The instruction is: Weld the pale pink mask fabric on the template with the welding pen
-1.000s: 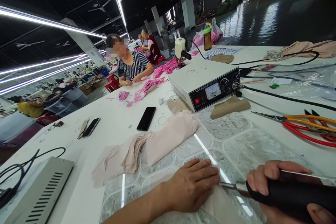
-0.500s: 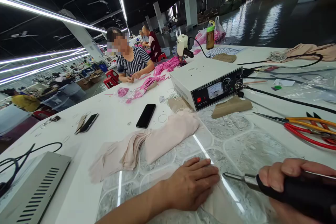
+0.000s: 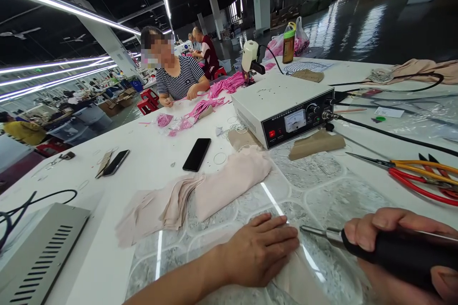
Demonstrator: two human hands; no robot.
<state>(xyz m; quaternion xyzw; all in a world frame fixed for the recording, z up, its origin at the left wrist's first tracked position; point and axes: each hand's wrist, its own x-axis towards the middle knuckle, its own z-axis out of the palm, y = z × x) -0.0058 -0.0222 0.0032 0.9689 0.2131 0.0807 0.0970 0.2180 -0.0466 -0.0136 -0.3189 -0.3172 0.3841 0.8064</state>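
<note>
My left hand (image 3: 259, 250) lies flat, fingers stretched out, pressing on a thin pale pink cloth (image 3: 302, 281) spread over a grey stone-patterned mat (image 3: 325, 200). At the lower right my right hand (image 3: 372, 231) is wrapped round a black-handled tool (image 3: 397, 259) with a slim metal tip. The tip points left, close beside my left fingertips; whether it touches the cloth I cannot tell. Beyond my left hand are a fanned stack of pale pink cloth pieces (image 3: 175, 205) and a folded pale pink cloth (image 3: 232, 183).
A metered control box (image 3: 282, 100) stands behind the mat, its black cable (image 3: 397, 136) running right. Red- and orange-handled shears (image 3: 408, 171) lie at right. Two phones, one black (image 3: 196, 155), lie left of centre. A vented grey box (image 3: 46, 257) stands left. A person (image 3: 181, 76) sits across the table.
The tool and my right hand have shifted slightly left, bringing the tip nearer my left fingers. My left hand stays flat. The view has turned a little, and the person opposite has moved their hands.
</note>
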